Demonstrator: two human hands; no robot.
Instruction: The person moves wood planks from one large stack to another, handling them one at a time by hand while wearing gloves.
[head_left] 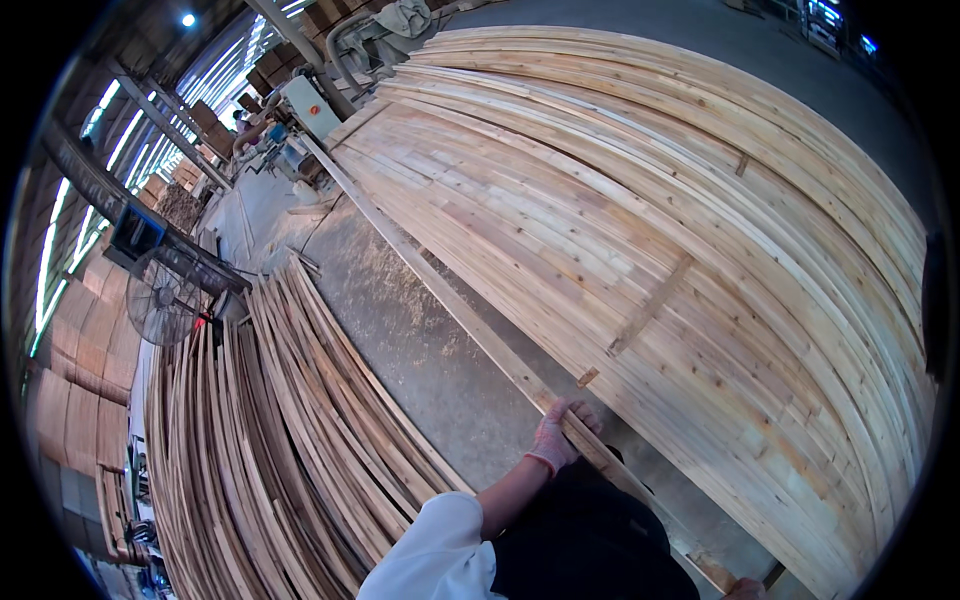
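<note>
My left hand (556,436), in a pale knitted glove, is wrapped round a long narrow wooden board (462,312). The board slants from beside my body up toward a machine at the far left, over the gap between two stacks of wood. At the lower edge a small part of what looks like my right hand (746,589) shows near the board's close end; its fingers are hidden. On the right lies a broad stack of pale planks (520,235), close alongside the board.
Darker, thin wooden strips (290,430) lie in a long pile at left. Sawdust (400,285) covers the floor between the stacks. A machine with a white control box (312,107) stands far ahead. A fan (165,298) stands beside a post, with stacked wood (85,350) behind. Another person (241,122) is far off.
</note>
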